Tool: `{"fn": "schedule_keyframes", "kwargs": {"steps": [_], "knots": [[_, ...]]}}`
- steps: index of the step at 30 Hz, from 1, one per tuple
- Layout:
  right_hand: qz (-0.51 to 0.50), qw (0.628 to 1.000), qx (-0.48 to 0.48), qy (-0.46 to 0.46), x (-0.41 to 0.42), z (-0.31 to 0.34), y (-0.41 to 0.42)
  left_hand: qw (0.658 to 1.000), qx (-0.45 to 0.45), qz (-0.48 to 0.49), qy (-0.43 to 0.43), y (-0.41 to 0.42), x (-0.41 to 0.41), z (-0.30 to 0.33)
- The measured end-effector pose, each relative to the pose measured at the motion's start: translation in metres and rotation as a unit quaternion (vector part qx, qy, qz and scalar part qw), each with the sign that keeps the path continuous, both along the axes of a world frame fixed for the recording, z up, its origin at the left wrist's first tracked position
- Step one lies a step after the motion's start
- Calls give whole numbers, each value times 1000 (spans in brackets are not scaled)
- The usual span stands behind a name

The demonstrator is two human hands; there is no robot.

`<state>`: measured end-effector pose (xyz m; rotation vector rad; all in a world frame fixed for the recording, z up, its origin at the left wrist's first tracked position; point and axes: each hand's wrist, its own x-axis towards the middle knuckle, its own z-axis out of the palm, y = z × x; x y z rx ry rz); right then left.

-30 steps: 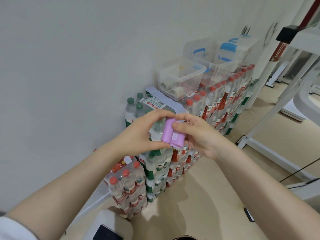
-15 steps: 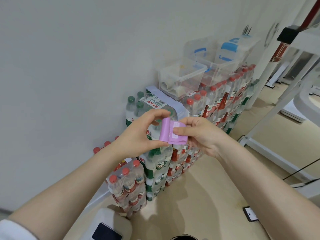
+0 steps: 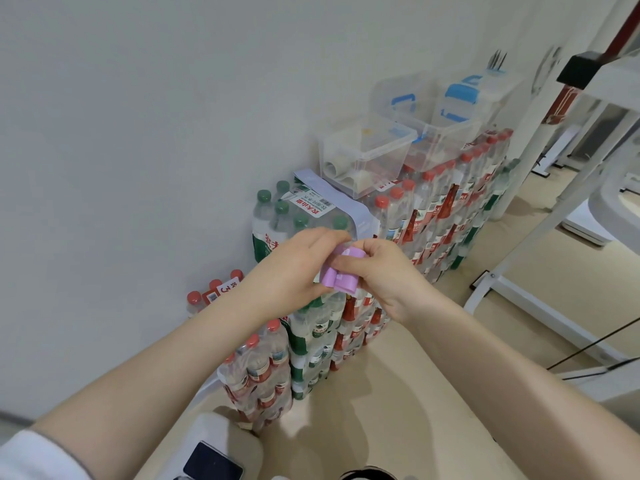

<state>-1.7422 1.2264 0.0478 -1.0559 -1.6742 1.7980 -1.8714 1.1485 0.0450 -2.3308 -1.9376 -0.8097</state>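
Head view shows the small purple roll (image 3: 341, 285), judged light, soft and slippery (probably thin film), pinched mid-air by curled fingers of the left hand (image 3: 294, 271) and right hand (image 3: 382, 277) before the stacked water bottles (image 3: 433, 209); grip its ends.

I see the left hand (image 3: 294, 268) and right hand (image 3: 384, 271) meeting mid-frame, both pinching a small purple roll (image 3: 341, 282) between curled fingers. Behind them, stacked packs of bottled water (image 3: 433, 209) line the white wall (image 3: 156, 116) on the left, with clear plastic boxes (image 3: 363, 154) on top at the far end. A dark phone (image 3: 213, 464) lies near the bottom edge.
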Motion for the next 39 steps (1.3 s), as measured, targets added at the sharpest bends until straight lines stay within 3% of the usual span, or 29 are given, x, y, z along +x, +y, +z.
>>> {"fn": "schedule_keyframes", "kwargs": {"steps": [4,7,10,13,14,16,20,26,28,31,33,36,39], "knots": [[-6,1000,7,-17,-1,-1,2,1000,0,-6,-21,0,0,0],[-14,998,-42,41,1,-2,5,983,-69,19,-166,-5,2,1],[-36,977,-127,168,2,1,5,896,-124,120,-410,-7,9,5],[-24,977,-108,183,2,-4,6,758,-202,156,-600,-1,15,4],[-19,979,-98,176,1,-5,6,725,-216,149,-637,1,15,5],[-16,986,-75,151,2,-6,7,694,-220,145,-670,4,14,8],[-6,990,-59,130,7,-4,10,709,-181,170,-660,8,10,9],[-6,989,-51,141,11,-1,20,816,-123,164,-540,17,13,11],[-8,989,-29,143,13,-2,22,798,-136,157,-566,21,14,11],[-10,992,47,115,17,-3,25,695,-180,117,-686,25,17,14],[-2,990,91,110,20,-3,25,666,-194,111,-712,29,17,12],[19,982,154,110,24,-6,27,694,-170,128,-688,36,18,10],[-45,986,74,140,23,-17,34,728,-104,125,-666,46,19,7]]}}
